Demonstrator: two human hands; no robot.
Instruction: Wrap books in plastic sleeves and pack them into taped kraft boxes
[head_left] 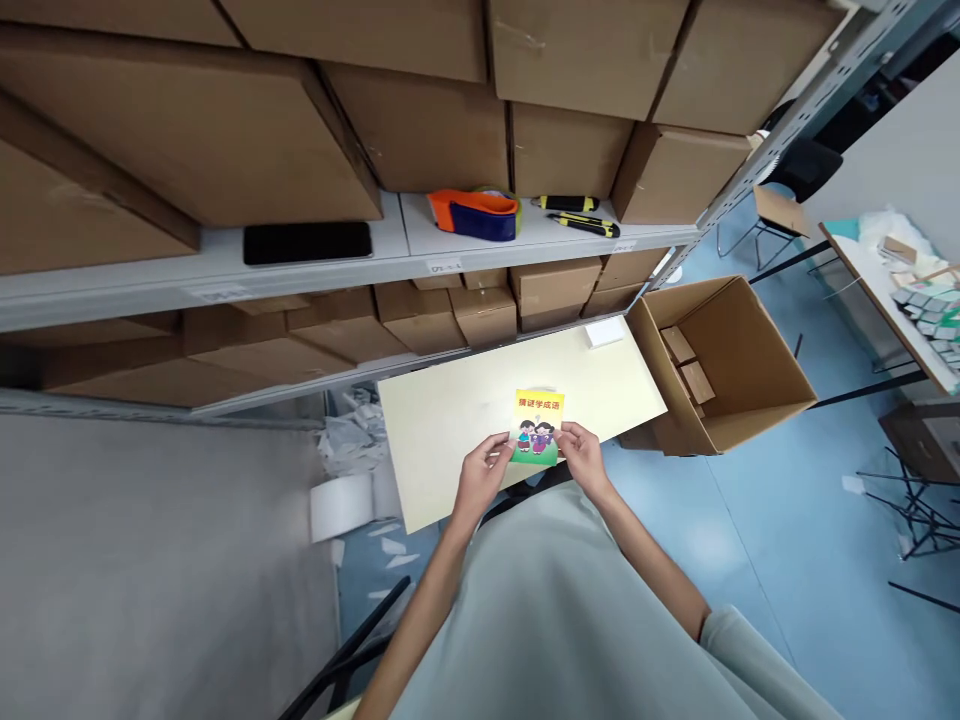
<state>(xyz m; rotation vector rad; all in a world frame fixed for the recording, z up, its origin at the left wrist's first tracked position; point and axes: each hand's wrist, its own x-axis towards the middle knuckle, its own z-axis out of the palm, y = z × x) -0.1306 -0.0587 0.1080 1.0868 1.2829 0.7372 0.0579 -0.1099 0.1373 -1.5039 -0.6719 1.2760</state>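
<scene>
Between my two hands is a small booklet [537,428] with a yellow and green cover, red Chinese characters along its top and two cartoon children below. My left hand [484,472] pinches its left edge between thumb and fingers. At the right edge, my right hand [581,455] grips it the same way. The booklet is held over the near side of a pale cream table [442,430], cover facing up. A flat white box [604,332] lies at the table's far right corner, apart from both hands.
Past the table stands a shelf [390,240] packed with cardboard boxes. On its ledge are a black phone [307,243], an orange and blue tape dispenser [476,214] and yellow-black utility knives [583,222]. An open carton [757,350] holding small boxes stands right; a white roll [341,507] lies left.
</scene>
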